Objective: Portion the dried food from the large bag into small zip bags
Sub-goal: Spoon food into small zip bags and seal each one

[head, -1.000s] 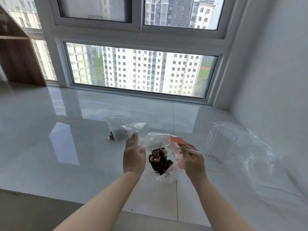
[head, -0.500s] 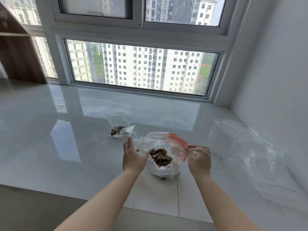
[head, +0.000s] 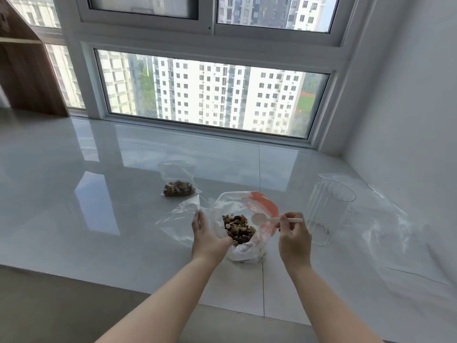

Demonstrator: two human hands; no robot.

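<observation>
Where the 2 hands work near the front edge of the surface, the count reads as follows:

- 1 large bag (head: 243,248), clear with a red strip at its mouth, stands open between the hands with 1 heap of dried food (head: 238,228) inside.
- 1 left hand (head: 209,237), fingers curled over the large bag's left rim, grasping it.
- 1 right hand (head: 294,240), pinching the handle of 1 white spoon (head: 269,219), whose bowl sits empty over the bag's mouth.
- 2 small zip bags: 1 filled bag (head: 178,185) lies behind the left hand; 1 empty bag (head: 181,216) lies flat just left of the large bag.
- 1 clear cup (head: 327,211) stands right of the right hand.
- 1 loose plastic sheet (head: 395,233) lies further right, beside the wall.
- Surface: glossy white tiled ledge (head: 74,219), reflecting the window (head: 210,92).
- Room: white wall (head: 408,95) at right, 1 wooden shelf unit (head: 24,70) at left, tower blocks outside.
</observation>
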